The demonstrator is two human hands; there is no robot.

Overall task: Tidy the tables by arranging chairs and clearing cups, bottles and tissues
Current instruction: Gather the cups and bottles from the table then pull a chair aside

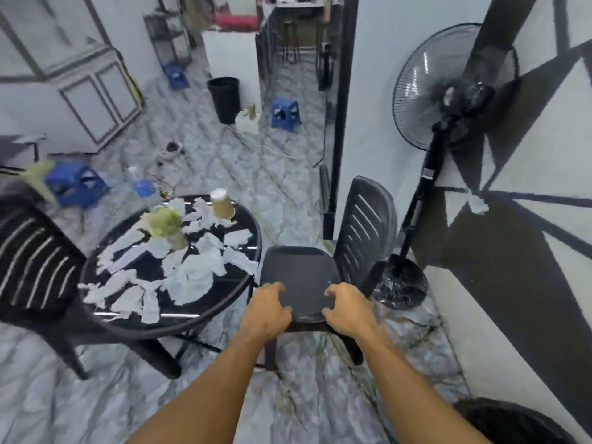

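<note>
1. We grip the front edge of the black plastic chair (299, 274) seat, our left hand (267, 310) curled over one corner and our right hand (347, 310) over the other.
2. The chair stands on the marble floor (96, 395), just beside the round black table (205, 318).
3. Torn tissues (192, 274) litter the table, and an upturned paper cup (222, 203) sits near its far rim.
4. A standing fan (448, 91) rises behind the chair.

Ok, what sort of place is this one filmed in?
Probably a small café or eatery's seating area, though possibly a home: a round table strewn with tissues and an upturned paper cup, a plastic chair beside it, and a standing fan against the wall.
</note>
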